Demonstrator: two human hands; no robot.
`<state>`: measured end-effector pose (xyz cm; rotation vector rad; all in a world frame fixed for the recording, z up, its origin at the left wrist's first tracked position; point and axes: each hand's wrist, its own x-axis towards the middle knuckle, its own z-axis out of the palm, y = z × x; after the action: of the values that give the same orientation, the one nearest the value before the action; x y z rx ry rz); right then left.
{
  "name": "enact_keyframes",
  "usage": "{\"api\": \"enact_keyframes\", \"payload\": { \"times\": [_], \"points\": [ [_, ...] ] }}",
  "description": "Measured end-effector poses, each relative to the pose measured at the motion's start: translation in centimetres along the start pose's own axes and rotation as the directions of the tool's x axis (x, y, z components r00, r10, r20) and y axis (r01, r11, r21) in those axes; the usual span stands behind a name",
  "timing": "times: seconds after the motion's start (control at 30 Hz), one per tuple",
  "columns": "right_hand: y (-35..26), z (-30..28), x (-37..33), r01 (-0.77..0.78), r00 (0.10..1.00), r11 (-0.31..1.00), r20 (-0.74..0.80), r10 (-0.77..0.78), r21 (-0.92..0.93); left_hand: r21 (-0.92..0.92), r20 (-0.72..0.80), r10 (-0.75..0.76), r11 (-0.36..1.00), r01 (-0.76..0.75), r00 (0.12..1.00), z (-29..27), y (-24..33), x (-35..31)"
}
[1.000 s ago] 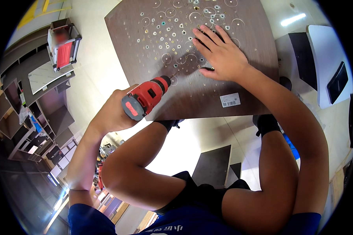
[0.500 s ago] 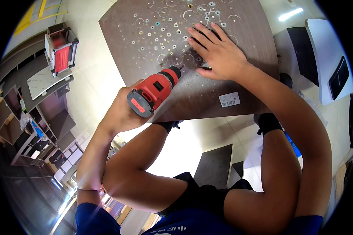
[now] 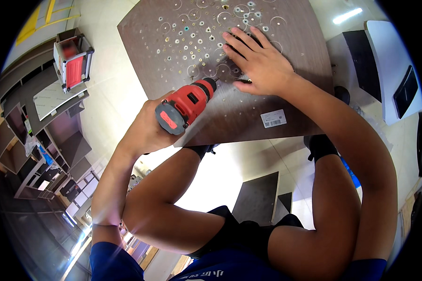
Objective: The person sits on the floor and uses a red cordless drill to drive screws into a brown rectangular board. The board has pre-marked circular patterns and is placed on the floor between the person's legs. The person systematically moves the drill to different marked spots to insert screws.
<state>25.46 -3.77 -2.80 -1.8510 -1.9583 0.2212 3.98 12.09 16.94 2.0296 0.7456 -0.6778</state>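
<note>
All around, pale tiled floor (image 3: 105, 51). In front of the person, a brown wood-grain board (image 3: 222, 129), broad and angular, near edge reaching over the black shoes. Alongside the lower edge of the view, bent bare legs (image 3: 166, 182). At far left, dark grey cabinetry (image 3: 75, 140). At far right, a white slab (image 3: 388, 61), with a black phone-like device lying on it. On the floor between the knees, a dark panel (image 3: 257, 199). Beyond the left arm, near the cabinetry, a red-and-silver case (image 3: 73, 72). Palm down on the board, right hand (image 3: 269, 70), fingers spread apart, thumb out to the left, holding nothing. Left of it, over the board's near left part, left hand (image 3: 152, 129), fingers clamped round a red-and-black cordless drill (image 3: 185, 105), chuck pointing up and right toward the right thumb. Right of the drill, stuck to the board, a white barcode label (image 3: 273, 118). Farther up, thin scribed circles and many small holes (image 3: 186, 48), several pale-rimmed. Just ahead of the chuck, a slim bit (image 3: 216, 80); cannot tell whether touching the wood.
</note>
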Motion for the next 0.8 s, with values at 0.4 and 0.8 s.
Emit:
{"api": "enact_keyframes", "payload": {
  "times": [0.4, 0.8],
  "points": [
    [0.2, 0.8, -0.2, 0.008, 0.999, 0.998, -0.037, -0.010, -0.057, 0.311, 0.188, -0.025, 0.950, -0.036, 0.982, -2.9, 3.6, 2.5],
    [-0.3, 0.0, 0.0, -0.001, 1.000, 0.999, -0.014, 0.001, -0.053, 0.187, 0.206, -0.026, 0.982, -0.014, 0.978, -3.3, 3.5, 2.2]
  ]
}}
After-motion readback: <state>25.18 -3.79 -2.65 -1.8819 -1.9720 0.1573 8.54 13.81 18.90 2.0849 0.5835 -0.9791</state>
